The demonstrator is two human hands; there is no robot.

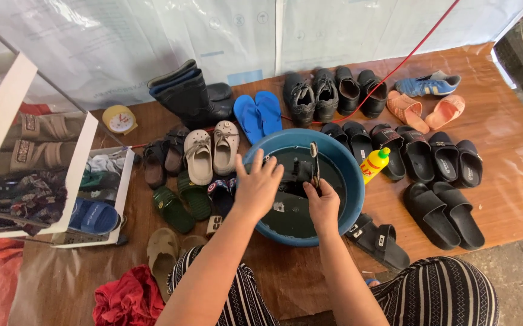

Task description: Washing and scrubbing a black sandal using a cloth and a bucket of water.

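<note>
The left hand (258, 186) is spread open over a black sandal (296, 172) in the blue basin (351, 181); the right hand's (323, 204) grip is clamped on a brush (314, 162).

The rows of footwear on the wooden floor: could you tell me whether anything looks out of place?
Mostly paired neatly, but one blue sports shoe lies alone, and a crumpled red cloth sits by the tan sandals.

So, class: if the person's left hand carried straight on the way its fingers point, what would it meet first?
The left hand points up and right over the blue basin. It would probably meet the black sandal in the dark water first, though depth is unclear.
</note>
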